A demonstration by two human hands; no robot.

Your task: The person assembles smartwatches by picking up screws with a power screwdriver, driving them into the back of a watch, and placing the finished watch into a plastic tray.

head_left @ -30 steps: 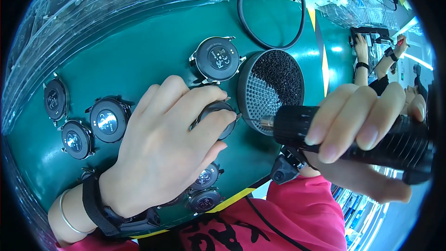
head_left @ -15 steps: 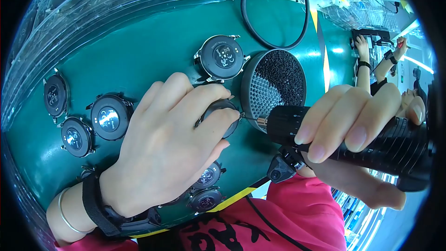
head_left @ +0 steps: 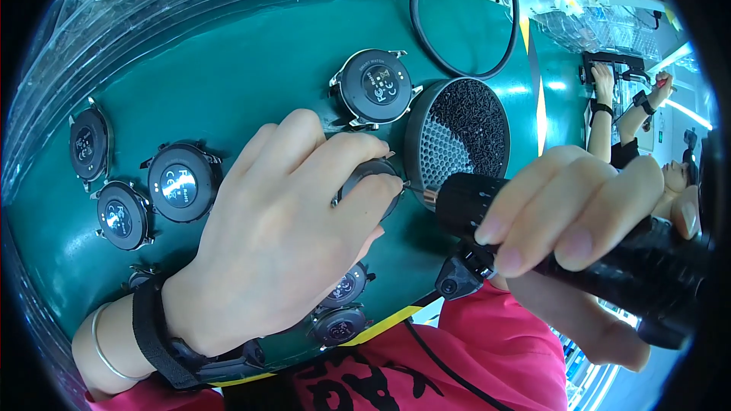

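Observation:
My left hand [head_left: 266, 228] lies over a round black watch case [head_left: 358, 173], pinching it against the green table; the hand covers much of the case. My right hand [head_left: 567, 209] is wrapped round a black electric screwdriver [head_left: 458, 199], which lies nearly level. Its thin bit reaches the case's right edge by a lug, close to my left fingertips; whether a screw sits there is too small to tell. Just beyond the bit stands a round grey screw dish [head_left: 444, 144] with a perforated plate and a heap of small black screws [head_left: 476, 118]. Another watch case [head_left: 375, 87] lies back-up above my left hand.
More watch cases lie at the left [head_left: 181, 183] and below my left hand [head_left: 340, 325]. Clear plastic trays [head_left: 190, 4] line the far left. A black cable loop [head_left: 417, 30] lies behind the dish. At the right, a co-worker's hands [head_left: 603, 84] work at another station.
The screwdriver's back end has dipped lower with my right hand, while its bit stays at the case's edge. My left hand keeps its hold; the view has shifted slightly.

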